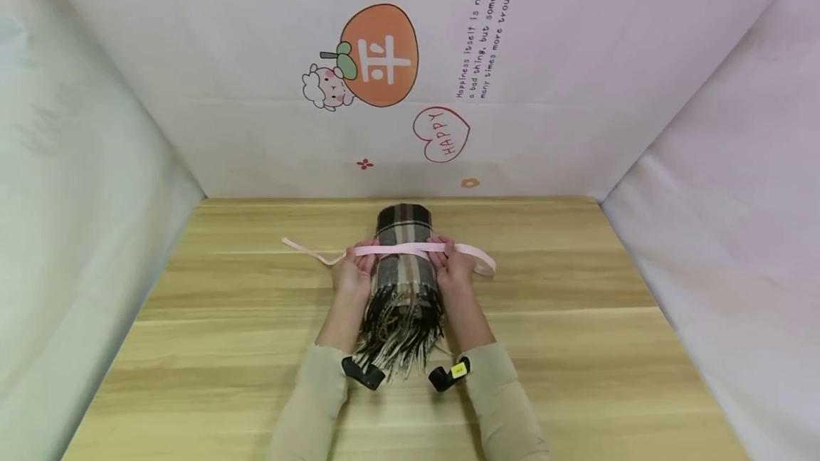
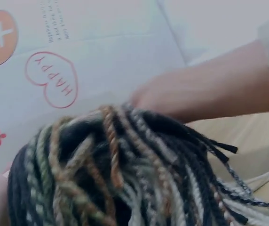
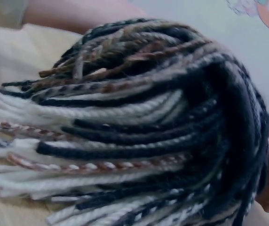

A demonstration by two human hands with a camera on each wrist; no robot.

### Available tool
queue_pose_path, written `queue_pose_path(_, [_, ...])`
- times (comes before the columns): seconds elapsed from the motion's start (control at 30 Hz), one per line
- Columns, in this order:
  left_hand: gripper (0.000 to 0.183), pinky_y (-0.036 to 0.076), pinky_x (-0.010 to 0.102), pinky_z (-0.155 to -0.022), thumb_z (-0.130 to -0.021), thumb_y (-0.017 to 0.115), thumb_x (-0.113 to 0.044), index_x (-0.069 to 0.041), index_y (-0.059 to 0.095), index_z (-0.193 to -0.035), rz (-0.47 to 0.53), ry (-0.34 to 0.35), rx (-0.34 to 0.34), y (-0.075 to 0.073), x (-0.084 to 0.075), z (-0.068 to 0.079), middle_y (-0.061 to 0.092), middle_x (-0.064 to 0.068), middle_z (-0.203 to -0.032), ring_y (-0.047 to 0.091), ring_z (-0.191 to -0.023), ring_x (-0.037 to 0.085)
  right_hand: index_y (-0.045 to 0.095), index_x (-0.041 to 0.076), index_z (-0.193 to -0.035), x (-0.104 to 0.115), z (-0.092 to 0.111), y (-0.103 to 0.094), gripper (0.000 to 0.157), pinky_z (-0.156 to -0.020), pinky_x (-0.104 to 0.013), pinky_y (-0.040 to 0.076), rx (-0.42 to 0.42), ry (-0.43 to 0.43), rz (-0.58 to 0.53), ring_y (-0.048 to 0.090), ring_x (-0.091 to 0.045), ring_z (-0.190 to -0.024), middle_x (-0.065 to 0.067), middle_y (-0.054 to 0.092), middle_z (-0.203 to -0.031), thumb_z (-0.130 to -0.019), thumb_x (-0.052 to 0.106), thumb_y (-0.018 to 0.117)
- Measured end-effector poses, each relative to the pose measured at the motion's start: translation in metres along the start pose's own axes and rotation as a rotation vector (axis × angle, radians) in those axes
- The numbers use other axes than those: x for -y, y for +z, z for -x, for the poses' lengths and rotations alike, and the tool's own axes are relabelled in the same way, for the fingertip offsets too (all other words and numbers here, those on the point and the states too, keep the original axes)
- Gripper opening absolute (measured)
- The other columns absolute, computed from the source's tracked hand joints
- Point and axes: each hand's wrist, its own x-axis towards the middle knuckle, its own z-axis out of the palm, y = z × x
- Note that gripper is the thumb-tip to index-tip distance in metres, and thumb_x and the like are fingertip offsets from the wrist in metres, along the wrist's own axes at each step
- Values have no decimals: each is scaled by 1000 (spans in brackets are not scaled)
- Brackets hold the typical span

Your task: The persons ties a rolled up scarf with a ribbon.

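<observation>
A rolled plaid scarf in black, grey and beige lies on the table, its fringe spread toward the person. Across its upper half runs a pink ribbon, which crosses over itself on top of the roll. At the scarf's left side the left hand pinches the ribbon; one loose end trails off to the left. The right hand pinches the ribbon at the right side, with the other end curling beyond it. Both wrist views are mostly filled by fringe, which hides the fingers there.
The wooden table extends on both sides of the scarf. Behind it rises a white printed backdrop, close to the scarf's far end. White fabric walls stand left and right. A black wrist camera is worn on each forearm.
</observation>
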Motion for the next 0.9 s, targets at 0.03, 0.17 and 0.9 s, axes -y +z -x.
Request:
queue_pose_path(0.03, [43,60,27,-78,-108,32,-12,17,38,-140,18,-5,-19,-2,-4,0,72,23,-94,74,-96,30,58,-11,-125,1,-1,0,31,-73,-29,61,-14,28,-3,76,-20,-82,-12,73,-84,-106,8,42])
queue_pose_path(0.17, [44,53,31,-96,-108,34,-10,14,35,-144,41,-40,-60,-6,-14,-1,69,23,-99,62,-123,34,59,-10,-124,2,-3,-3,30,-67,-28,61,-40,91,-30,74,-18,-70,-10,72,-76,-105,7,43])
queue_pose_path(0.9, [58,33,47,-119,-106,30,-33,0,30,-153,26,-70,186,7,0,6,37,27,-155,40,-143,39,33,5,-155,1,6,3,51,-121,-39,30,120,166,-336,43,-27,-144,-17,35,-159,-109,26,27])
